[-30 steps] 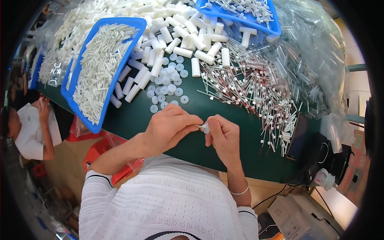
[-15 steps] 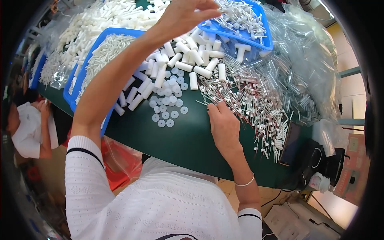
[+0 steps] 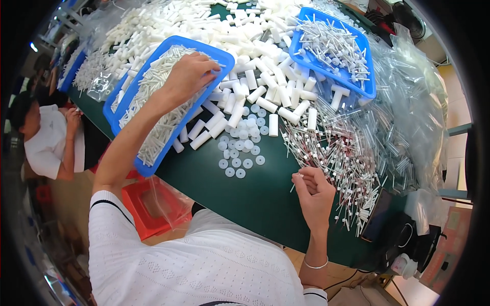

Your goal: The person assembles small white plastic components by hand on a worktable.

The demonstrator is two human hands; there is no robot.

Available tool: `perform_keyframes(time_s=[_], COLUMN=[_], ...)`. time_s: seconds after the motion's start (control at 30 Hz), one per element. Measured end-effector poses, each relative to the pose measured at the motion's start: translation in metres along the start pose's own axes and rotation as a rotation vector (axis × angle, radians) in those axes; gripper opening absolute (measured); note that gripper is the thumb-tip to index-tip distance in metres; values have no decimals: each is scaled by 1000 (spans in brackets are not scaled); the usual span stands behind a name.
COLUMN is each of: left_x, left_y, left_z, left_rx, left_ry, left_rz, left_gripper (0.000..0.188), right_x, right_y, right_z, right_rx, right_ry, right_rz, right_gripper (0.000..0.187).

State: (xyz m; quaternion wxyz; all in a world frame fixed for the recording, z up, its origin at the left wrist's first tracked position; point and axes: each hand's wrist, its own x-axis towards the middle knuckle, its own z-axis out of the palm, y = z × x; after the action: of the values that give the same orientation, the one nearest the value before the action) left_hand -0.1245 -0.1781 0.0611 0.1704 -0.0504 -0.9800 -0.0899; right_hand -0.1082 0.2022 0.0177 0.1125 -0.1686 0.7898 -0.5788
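Sticks (image 3: 159, 130) beneath the left hand (image 3: 190, 75), its hold unclear, look light, stiff, best taken mid-length, while the right hand (image 3: 315, 194) pinches a small white piece (image 3: 301, 175).

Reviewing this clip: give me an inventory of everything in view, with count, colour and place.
Table: one, dark green, under the parts
Left tray: one, blue, left of centre
Thin tubes: many, white, in the left tray
Right tray: one, blue, upper right
Stemmed parts: many, whitish, in the right tray
Thick cylinders: many, white, centre and behind
Discs: a couple of dozen or so, translucent, centre
Thin rods: many, grey, white and reddish, right
Plastic bags: several, clear, far right
Stool-like object: one, red, below table, left
Co-worker: one, white top, far left
Small piece: one, white, right fingertips
Left hand: one, over the left tray
Right hand: one, beside the rods
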Motion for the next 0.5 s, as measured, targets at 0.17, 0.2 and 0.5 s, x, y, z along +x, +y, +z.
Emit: perform_keyframes(time_s=[0.17, 0.2, 0.5], left_x=[6, 7, 15], left_y=[-10, -11, -14], left_z=[12, 12, 20], left_rx=[-35, -79, -101], left_ry=[33, 11, 35], left_rz=[-87, -166, -320], left_gripper=[17, 18, 17], right_x=[-6, -7, -17], right_y=[0, -4, -3], right_z=[8, 9, 3], right_rx=[-78, 7, 364], right_ry=[29, 21, -109], right_rz=[39, 76, 179], right_gripper=[20, 20, 14])
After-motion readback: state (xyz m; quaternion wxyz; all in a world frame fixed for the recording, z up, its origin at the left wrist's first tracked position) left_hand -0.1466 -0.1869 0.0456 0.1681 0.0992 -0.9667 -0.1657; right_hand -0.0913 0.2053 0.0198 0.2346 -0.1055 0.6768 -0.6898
